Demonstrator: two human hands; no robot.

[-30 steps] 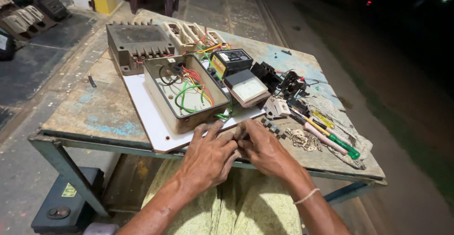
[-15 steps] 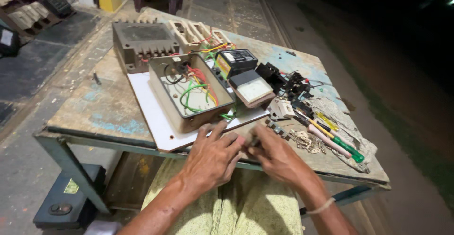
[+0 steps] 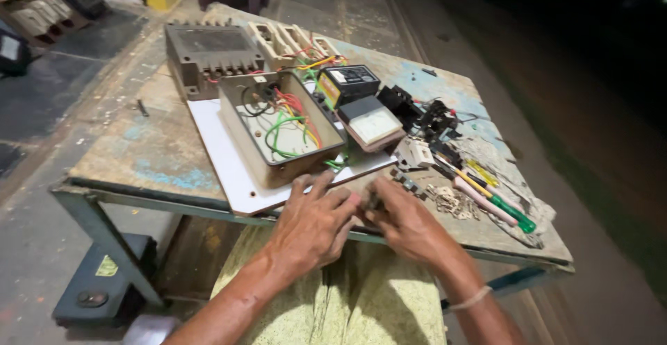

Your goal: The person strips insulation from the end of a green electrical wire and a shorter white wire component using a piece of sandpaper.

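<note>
Both hands meet at the near edge of the tabletop (image 3: 146,157), just in front of the open box (image 3: 281,129) with its red, green and yellow wires. The left hand (image 3: 313,223) lies palm down, fingers spread, tips touching the white board (image 3: 229,171) under the box. The right hand (image 3: 410,223) curls in toward it, fingers bunched narrow around a small dark part (image 3: 374,202) pinched where the two hands meet. That part sits right of the box's near corner, at the board's edge, and both hands are on it, the right one closing more of it in. Its shape and long axis can't be made out; fingers cover most of it, and whether the left hand grips it or only steadies it is unclear. Right of the box lie a green-handled screwdriver (image 3: 511,213), a pink-handled tool (image 3: 476,202) and a pile of small metal bits (image 3: 451,200). Behind the box stands a grey casing (image 3: 208,56).
</note>
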